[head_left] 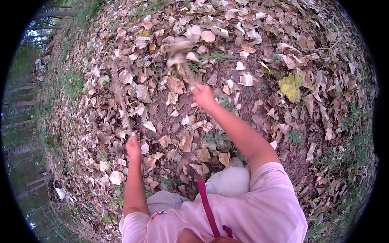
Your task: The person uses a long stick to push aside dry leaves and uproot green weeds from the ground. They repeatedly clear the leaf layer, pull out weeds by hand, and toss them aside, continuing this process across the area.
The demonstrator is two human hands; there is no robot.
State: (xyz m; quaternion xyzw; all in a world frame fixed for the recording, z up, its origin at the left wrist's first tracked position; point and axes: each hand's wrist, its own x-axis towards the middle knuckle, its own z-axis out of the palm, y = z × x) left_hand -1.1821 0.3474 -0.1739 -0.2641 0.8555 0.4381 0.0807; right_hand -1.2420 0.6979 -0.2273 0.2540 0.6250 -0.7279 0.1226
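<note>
My left hand (133, 146) is closed around the lower end of a long thin stick (120, 95), which slants up and away over the fallen leaves. Farther ahead and to the right, my right hand (203, 96) grips a shorter stick (187, 72). At that stick's far end is a clump of dry leaves (178, 50), smeared by motion; whether the leaves are stuck on the stick or only pushed by it, I cannot tell. Brown leaves and bare soil lie beneath both hands.
Dry leaves (243, 141) cover the ground, with green weeds (298, 137) among them. A large yellow leaf (291, 86) lies to the right. A white container with a handle (60, 192) stands at the far left, near tree trunks (22, 150). My knee (229, 181) is close below.
</note>
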